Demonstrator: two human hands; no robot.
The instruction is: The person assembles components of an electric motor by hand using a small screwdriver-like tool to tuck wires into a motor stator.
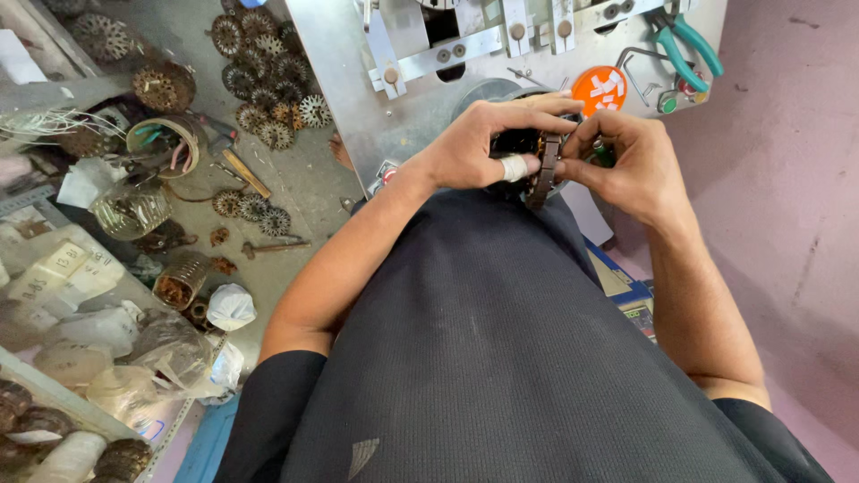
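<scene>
Just above the frame's centre, the left hand point(479, 143) and right hand point(617, 156) are pinching a slotted motor core point(543, 172) with closed fingers, risking it slipping onto the lap.

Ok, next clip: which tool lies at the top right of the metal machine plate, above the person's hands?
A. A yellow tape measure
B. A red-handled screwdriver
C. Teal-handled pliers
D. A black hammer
C. Teal-handled pliers lie on the top right of the metal machine plate, above the right hand and the left hand, which together hold a dark ring-shaped stator core.
</scene>
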